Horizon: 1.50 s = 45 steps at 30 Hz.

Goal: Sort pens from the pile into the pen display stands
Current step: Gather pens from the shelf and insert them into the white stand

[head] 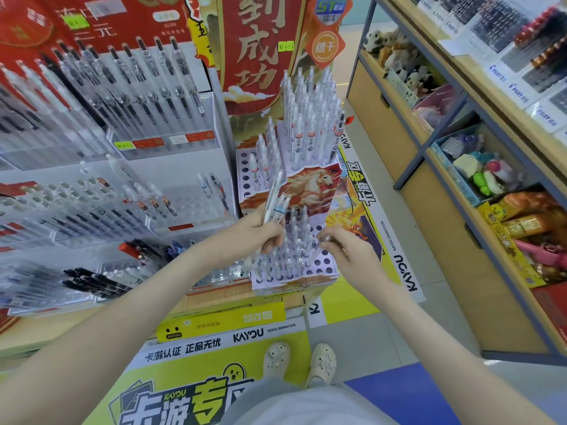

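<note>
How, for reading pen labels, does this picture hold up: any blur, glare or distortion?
Head view: light is even, with no hard shadows; the acrylic racks at left are smeared and washed out; the wide lens bows the wooden shelf at right; the pens held in the left hand and the single pen the right hand pinches over the display stand are soft, labels unreadable.

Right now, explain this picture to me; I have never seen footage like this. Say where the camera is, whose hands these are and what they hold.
There is no machine here: a person wears one camera on the head, looking forward and down, so both bare arms are theirs. The left hand grips a bunch of pens. The right hand pinches a single pen over the lower step of a cardboard stand full of holes, some filled, some empty. Clear pen racks stand to the left, a toy shelf to the right.
</note>
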### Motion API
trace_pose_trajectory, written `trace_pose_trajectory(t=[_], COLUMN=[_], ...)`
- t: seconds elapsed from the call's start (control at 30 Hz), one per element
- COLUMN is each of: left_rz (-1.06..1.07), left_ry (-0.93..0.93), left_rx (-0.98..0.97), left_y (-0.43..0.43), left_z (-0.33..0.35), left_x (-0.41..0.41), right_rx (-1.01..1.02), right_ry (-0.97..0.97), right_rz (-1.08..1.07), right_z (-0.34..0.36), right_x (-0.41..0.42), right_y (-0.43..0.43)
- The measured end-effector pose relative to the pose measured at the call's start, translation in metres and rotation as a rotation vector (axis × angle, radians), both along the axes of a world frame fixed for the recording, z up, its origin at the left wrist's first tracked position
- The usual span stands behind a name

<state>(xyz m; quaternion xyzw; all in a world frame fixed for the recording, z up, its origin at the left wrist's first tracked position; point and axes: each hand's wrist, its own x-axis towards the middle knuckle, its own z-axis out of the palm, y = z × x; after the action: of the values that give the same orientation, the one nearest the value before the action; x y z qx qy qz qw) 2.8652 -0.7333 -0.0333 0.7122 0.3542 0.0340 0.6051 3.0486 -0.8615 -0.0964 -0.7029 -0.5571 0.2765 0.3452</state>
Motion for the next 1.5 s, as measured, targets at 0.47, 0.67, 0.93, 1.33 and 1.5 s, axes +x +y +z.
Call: trace_pose_trajectory(t=[0.47, 0.67, 0.93, 1.33, 1.5], left_rz=[-0.008, -0.171, -0.083, 0.029, 0.011], left_ry=[-0.119, -0.08, -0.138, -0.18, -0.166], left_rx=[-0.084, -0.096, -0.095, -0.14, -0.129], left_y=[-0.001, -0.009, -0.004, -0.001, 0.0], left_z=[-0.006, 0.001, -0.002, -0.016, -0.015], left_x=[0.0, 0.011, 0.015, 0.005, 0.002], right_rx=[-0.176, 0.023, 0.189, -0.073, -0.23], right_ry=[-0.218, 0.408, 0.72, 0.061, -0.098], right_rz=[-0.021, -0.07, -0.209, 0.049, 0.167], right_z=[0.003, 0.052, 0.055, 0.008, -0.005], right_x=[-0.011, -0.019, 0.004, 0.01, 0.003], right_y=[0.009, 0.012, 0.002, -0.012, -0.006])
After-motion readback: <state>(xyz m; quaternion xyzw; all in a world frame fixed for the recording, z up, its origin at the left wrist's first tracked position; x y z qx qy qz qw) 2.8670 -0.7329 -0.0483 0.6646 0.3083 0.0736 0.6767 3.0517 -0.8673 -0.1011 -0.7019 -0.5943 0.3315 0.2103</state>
